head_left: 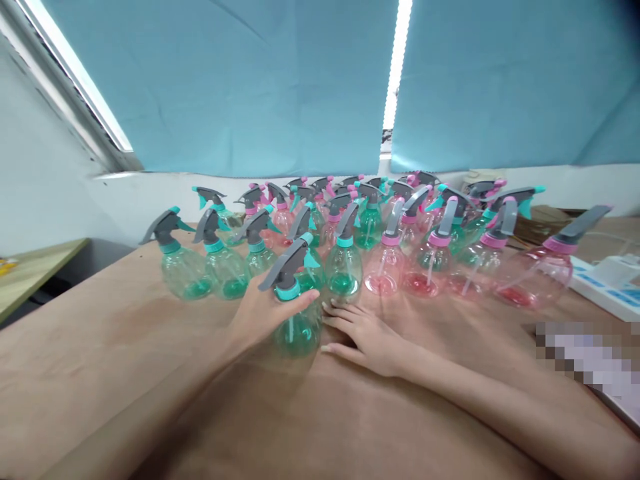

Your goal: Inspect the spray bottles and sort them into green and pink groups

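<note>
My left hand [267, 310] is wrapped round the upper body of a green spray bottle [299, 333] with a grey and teal trigger head. The bottle stands upright on the table, in front of the others. Beside its right side, my right hand [367, 337] rests low on the tabletop with fingers stretched out and holding nothing; whether the fingertips touch the bottle I cannot tell. Just behind stands another green spray bottle [343, 270], and to its right a pink spray bottle [384, 270].
Several rows of green and pink spray bottles fill the back of the brown table [90, 333]. A white power strip [607, 290] lies at the right, with a blurred-out object [595, 360] nearer me. Blue curtains [250, 87] hang behind. A wooden board [45, 270] sits at the far left.
</note>
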`<state>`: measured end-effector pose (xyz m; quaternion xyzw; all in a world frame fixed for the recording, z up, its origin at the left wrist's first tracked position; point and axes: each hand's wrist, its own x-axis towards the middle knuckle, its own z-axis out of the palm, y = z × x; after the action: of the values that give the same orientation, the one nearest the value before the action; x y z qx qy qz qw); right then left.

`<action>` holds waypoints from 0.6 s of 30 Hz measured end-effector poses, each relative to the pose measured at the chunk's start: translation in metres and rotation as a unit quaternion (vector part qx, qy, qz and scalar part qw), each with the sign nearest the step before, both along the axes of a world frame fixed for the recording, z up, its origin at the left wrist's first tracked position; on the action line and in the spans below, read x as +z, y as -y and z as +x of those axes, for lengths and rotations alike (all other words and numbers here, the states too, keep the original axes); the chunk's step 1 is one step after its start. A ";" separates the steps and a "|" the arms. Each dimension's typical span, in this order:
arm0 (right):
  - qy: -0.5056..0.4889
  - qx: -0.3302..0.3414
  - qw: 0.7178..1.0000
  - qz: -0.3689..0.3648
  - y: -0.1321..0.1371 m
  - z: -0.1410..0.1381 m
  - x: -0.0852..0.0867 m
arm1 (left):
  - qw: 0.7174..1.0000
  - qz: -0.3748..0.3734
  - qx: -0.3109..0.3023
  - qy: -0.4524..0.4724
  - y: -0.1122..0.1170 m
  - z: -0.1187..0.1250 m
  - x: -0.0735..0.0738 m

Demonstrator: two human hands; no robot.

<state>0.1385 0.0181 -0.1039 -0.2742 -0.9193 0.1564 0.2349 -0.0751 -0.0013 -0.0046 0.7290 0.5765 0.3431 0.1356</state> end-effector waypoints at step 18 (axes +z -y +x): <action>0.047 -0.047 0.998 0.001 0.008 0.001 -0.003 | 0.998 -0.054 -0.013 0.006 0.041 -0.038 -0.016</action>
<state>0.1398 0.0099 -0.1065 -0.3233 -0.9158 0.1310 0.1992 -0.1128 -0.0424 -0.0206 0.7264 0.5835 0.3140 0.1823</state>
